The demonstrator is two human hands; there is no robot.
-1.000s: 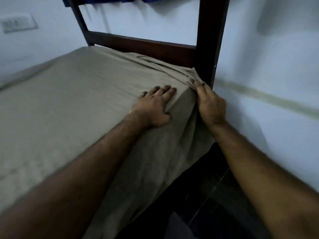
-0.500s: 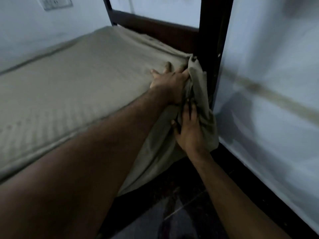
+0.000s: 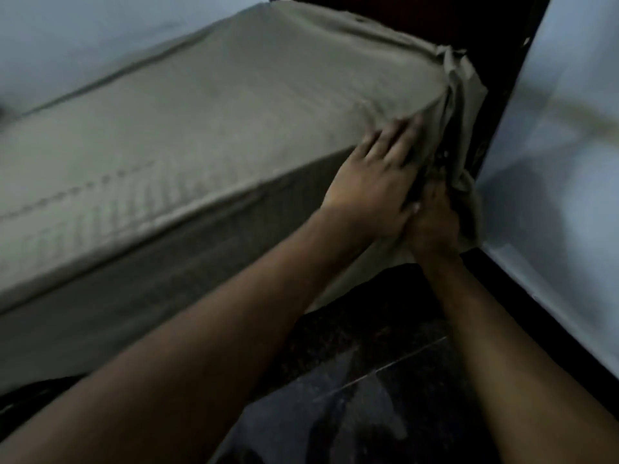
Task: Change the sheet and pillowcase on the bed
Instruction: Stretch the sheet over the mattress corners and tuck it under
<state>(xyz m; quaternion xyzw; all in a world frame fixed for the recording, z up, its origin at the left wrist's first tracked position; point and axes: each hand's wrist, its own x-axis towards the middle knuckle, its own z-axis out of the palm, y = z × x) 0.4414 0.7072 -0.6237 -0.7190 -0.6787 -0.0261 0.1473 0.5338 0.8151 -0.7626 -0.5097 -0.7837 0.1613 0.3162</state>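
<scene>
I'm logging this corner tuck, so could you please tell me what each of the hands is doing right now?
Left hand: open, fingers flat on the sheet at the mattress corner.
Right hand: gripping the sheet's bunched corner below.

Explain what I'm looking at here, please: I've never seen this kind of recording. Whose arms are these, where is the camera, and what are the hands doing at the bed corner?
There is no machine: a person wears a wide-angle camera on the head, looking forward and down, so the two arms are the wearer's own. A grey-beige sheet covers the mattress. At the corner beside the dark wooden bedpost, the left hand lies with straight fingers flat against the sheet on the mattress side. Just below it, the right hand is at the bunched, hanging sheet corner, apparently gripping it, though blur hides the fingers. Dark floor shows beneath, pale wall to the right.
</scene>
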